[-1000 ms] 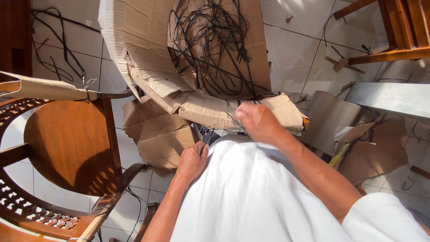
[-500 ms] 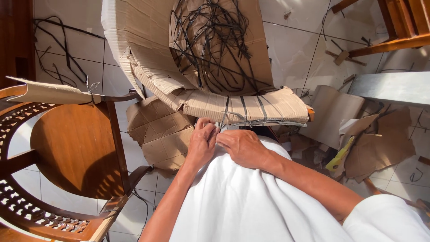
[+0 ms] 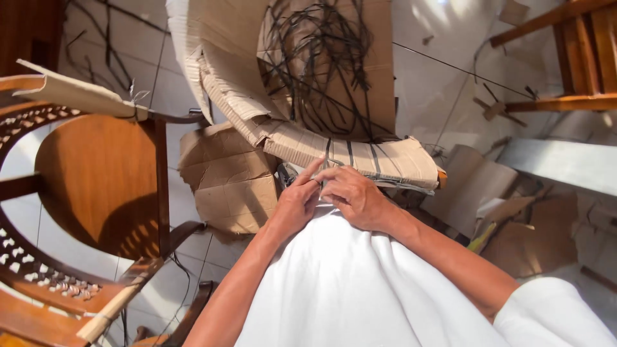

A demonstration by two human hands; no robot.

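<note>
My left hand point(image 3: 294, 204) and my right hand point(image 3: 355, 196) meet over my white-clad lap, at the near edge of a curved sheet of corrugated cardboard point(image 3: 360, 154). Several thin black strips point(image 3: 321, 71) lie tangled in the cardboard's hollow, and some run down across its near edge. The fingertips of both hands pinch together on one black strip point(image 3: 329, 151) where it comes off that edge. My left index finger points up and touches the cardboard. The pinched end itself is hidden between the fingers.
A wooden chair point(image 3: 96, 186) with a carved rim stands at the left, a strip of cardboard point(image 3: 77, 95) resting on its arm. Flattened cardboard point(image 3: 231, 180) lies on the white tiled floor. More cardboard scraps point(image 3: 508, 218) and wooden furniture point(image 3: 565, 58) are at the right.
My right hand has come down from the cardboard's near edge to join my left hand, which rose from my lap. Both now pinch at the same spot.
</note>
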